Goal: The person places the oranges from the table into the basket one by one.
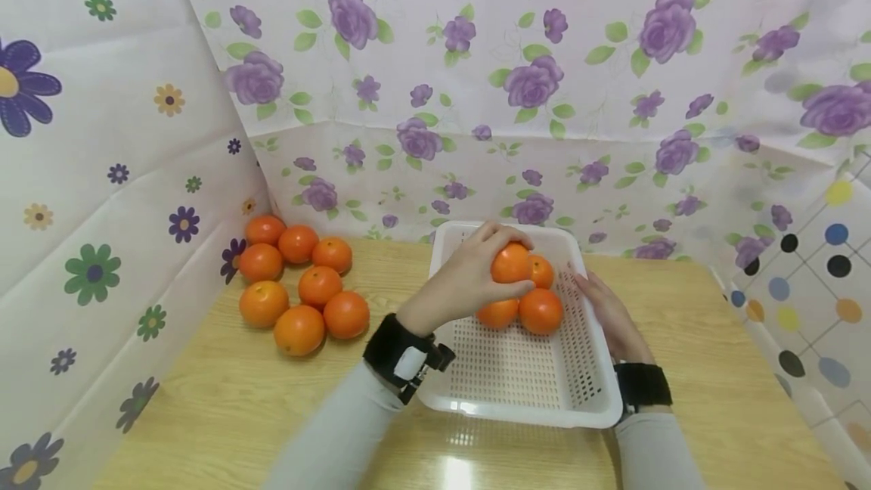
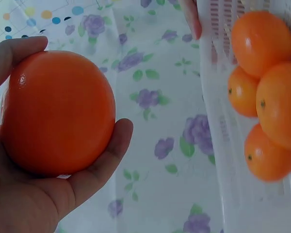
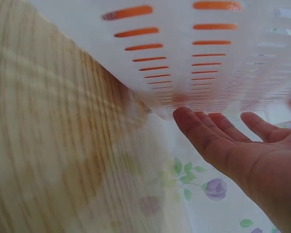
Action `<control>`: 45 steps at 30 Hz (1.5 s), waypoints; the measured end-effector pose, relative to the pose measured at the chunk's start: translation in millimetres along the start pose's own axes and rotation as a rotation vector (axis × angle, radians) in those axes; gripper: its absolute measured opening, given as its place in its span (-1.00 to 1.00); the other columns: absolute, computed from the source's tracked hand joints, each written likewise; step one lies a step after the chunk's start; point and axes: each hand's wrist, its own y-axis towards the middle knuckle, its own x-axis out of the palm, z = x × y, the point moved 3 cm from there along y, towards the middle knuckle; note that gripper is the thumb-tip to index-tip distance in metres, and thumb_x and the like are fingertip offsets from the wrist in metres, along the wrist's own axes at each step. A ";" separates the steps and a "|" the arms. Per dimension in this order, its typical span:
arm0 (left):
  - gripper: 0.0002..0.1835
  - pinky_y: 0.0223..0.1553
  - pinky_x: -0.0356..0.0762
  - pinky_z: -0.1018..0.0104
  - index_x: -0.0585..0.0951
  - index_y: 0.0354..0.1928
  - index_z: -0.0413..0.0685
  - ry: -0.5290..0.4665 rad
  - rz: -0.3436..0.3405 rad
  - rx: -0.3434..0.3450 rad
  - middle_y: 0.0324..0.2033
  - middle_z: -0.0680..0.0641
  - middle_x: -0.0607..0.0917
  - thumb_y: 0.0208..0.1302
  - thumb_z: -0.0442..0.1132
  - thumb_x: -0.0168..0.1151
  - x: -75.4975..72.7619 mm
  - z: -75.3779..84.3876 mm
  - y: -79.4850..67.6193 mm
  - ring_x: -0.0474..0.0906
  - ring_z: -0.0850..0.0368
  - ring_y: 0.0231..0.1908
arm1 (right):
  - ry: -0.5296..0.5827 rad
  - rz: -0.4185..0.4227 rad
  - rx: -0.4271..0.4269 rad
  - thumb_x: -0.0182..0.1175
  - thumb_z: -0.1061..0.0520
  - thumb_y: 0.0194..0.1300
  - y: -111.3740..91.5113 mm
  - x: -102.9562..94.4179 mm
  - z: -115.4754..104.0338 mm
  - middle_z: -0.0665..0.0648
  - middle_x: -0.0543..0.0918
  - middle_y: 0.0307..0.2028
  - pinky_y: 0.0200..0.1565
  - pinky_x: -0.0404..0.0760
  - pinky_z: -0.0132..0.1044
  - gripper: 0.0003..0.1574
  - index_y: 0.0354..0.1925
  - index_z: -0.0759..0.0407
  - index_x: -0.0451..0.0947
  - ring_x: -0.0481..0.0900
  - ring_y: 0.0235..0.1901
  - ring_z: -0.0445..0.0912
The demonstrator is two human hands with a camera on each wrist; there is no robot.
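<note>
My left hand (image 1: pixel 472 267) grips an orange (image 1: pixel 510 263) over the white plastic basket (image 1: pixel 517 417), with the thumb below and the fingers across the top. In the left wrist view the same round orange (image 2: pixel 58 114) fills the palm, apart from the basket. Several other oranges (image 1: pixel 540 311) lie in the back half of the basket. Along the right side, my right hand (image 1: pixel 615 324) is at the outer wall near the rim. The right wrist view shows its fingers (image 3: pixel 199 133) extended against the slotted wall, with orange showing through the slots.
On the wooden table (image 1: pixel 204 414), a group of several oranges (image 1: pixel 299 330) stands left of the basket. A flowered cloth (image 1: pixel 422 195) hangs close behind the basket, another flowered sheet (image 1: pixel 136 248) borders the left side, and a dotted sheet (image 1: pixel 810 308) the right.
</note>
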 end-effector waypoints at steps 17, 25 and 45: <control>-0.36 -0.01 0.58 0.31 0.48 0.41 0.14 0.259 -0.255 -0.001 0.24 0.01 0.44 0.32 0.02 0.40 86.5 -17.0 31.4 0.40 0.15 0.13 | -0.009 -0.018 -0.053 -0.20 -0.30 0.67 2.1 -1.3 0.9 0.20 0.37 0.36 0.06 0.66 0.06 -0.17 0.68 -0.12 -0.12 0.60 0.11 -0.09; -0.46 0.14 0.48 0.27 0.51 0.26 0.30 0.308 -0.434 0.035 0.26 0.12 0.47 0.27 0.10 0.40 111.0 -24.0 27.7 0.41 0.19 0.13 | -0.067 0.004 -0.016 -0.17 -0.39 0.62 1.7 -0.2 -0.8 0.28 0.28 0.47 0.11 0.64 0.03 -0.11 0.69 -0.19 -0.15 0.55 0.14 -0.12; -0.40 0.19 0.34 0.42 0.55 0.26 0.27 0.401 -0.542 0.085 0.22 0.07 0.33 0.22 0.17 0.50 134.9 -31.0 18.5 0.27 0.21 0.18 | -0.092 0.019 -0.006 -0.19 -0.40 0.62 -0.3 -2.6 -1.3 0.37 0.22 0.52 0.15 0.61 0.06 -0.10 0.69 -0.15 -0.16 0.52 0.16 -0.11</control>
